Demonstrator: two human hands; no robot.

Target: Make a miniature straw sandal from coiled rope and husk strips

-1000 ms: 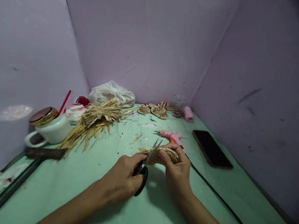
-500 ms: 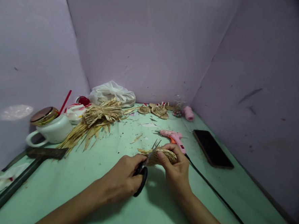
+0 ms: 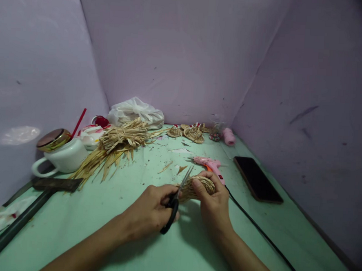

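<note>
**One pair of scissors (image 3: 174, 205), one woven piece (image 3: 191, 190)**

The left hand (image 3: 152, 207) curls its fingers around the scissors' black handles. The right hand (image 3: 215, 203) pinches the woven piece between thumb and fingers, its left end beside the blades. Green tabletop (image 3: 103, 204) spreads between left forearm and one hammer (image 3: 57, 184); one phone (image 3: 258, 179) lies near the right wall (image 3: 313, 78).

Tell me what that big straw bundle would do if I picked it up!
The straw bundle is probably light, being thin, dry-looking strips. It might shed bits, since loose ends stick out. Its splayed tips may bend easily.
</note>
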